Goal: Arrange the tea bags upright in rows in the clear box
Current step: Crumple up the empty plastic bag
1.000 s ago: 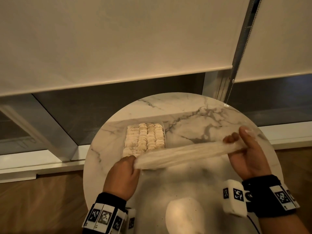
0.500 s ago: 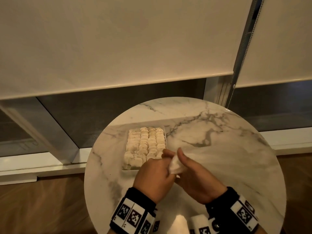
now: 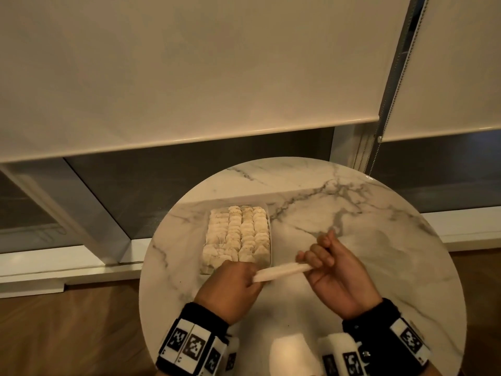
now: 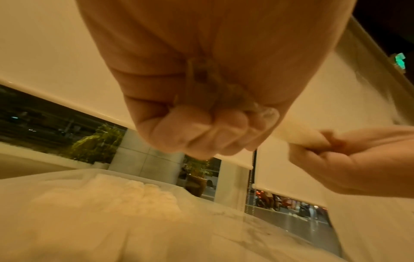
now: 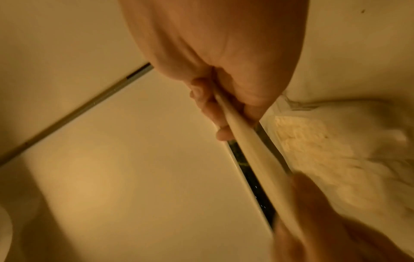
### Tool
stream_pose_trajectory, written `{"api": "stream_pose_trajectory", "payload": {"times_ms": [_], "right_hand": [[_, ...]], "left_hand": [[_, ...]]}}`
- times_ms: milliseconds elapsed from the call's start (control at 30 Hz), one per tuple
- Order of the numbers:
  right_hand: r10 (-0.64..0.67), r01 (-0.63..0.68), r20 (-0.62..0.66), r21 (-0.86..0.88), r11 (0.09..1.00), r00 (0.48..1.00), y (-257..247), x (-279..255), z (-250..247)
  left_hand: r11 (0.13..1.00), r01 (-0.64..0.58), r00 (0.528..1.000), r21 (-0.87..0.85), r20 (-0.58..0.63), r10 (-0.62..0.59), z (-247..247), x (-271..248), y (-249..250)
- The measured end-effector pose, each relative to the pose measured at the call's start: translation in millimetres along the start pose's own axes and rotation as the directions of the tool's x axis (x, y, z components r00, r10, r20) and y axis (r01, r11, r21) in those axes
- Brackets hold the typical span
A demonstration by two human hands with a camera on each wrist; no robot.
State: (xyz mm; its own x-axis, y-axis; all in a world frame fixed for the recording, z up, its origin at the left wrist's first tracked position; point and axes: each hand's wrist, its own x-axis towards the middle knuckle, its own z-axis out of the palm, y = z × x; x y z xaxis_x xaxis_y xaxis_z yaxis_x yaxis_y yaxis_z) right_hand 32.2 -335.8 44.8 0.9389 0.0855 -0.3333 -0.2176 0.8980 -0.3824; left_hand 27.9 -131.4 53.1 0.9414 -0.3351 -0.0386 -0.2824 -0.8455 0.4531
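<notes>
**Both hands stretch a pale strip beside the filled box**

Your left hand (image 3: 230,287) is clenched around one end of a pale, whitish, bunched-up strip of thin material (image 3: 282,270); the left wrist view shows its fingers (image 4: 192,131) curled tight into the palm with the material gathered inside. Your right hand (image 3: 337,278) pinches the other end between thumb and curled fingers (image 5: 208,106), palm turned up. The strip runs taut between the two hands, held above the round white marble-patterned tabletop (image 3: 379,240). What the strip is made of cannot be told.

The clear rectangular plastic box (image 3: 269,226) sits on the tabletop left of centre, just beyond your left hand. The cream-coloured tea bags (image 3: 238,234) stand inside it, packed close in four rows running away from you. The near-left corner of the box is hidden behind your left hand.

Cream roller blinds (image 3: 189,77) hang behind the table, with a beaded metal chain (image 3: 379,131) between them, and brown wooden flooring (image 3: 67,335) lies below.
</notes>
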Motion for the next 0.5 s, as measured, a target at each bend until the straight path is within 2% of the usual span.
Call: {"api": "stream_pose_trajectory", "payload": {"times_ms": [100, 167, 200, 267, 333, 400, 500], "right_hand": [[-0.063, 0.063, -0.042, 0.001, 0.998, 0.997, -30, 6, -16], [-0.068, 0.067, -0.050, -0.030, 0.997, 0.996, -38, 5, -23], [-0.061, 0.058, -0.045, -0.062, 0.996, 0.997, -36, 4, -24], [-0.052, 0.047, -0.025, -0.177, 0.983, 0.998, -25, 2, -22], [-0.071, 0.069, 0.005, -0.342, 0.937, 0.997, -11, -1, -17], [-0.101, 0.131, 0.085, -0.563, 0.816, 0.991, -1, -8, -9], [-0.089, 0.319, 0.313, -0.839, 0.441, 0.946, 12, -21, 2]], "left_hand": [[0.991, 0.116, 0.993, -0.064, 0.005, -0.116, -6, -6, -26], [0.959, 0.193, 0.979, -0.208, -0.031, -0.204, -10, -9, -40], [0.913, 0.232, 0.964, -0.335, -0.048, -0.263, -11, -11, -42], [0.760, 0.302, 0.914, -0.576, -0.052, -0.403, -10, -12, -45], [0.601, 0.321, 0.866, -0.732, -0.030, -0.500, -11, -12, -42], [0.472, 0.303, 0.844, -0.828, 0.004, -0.537, -14, -12, -32], [0.377, 0.285, 0.861, -0.881, 0.063, -0.505, -16, -8, -16]]}}
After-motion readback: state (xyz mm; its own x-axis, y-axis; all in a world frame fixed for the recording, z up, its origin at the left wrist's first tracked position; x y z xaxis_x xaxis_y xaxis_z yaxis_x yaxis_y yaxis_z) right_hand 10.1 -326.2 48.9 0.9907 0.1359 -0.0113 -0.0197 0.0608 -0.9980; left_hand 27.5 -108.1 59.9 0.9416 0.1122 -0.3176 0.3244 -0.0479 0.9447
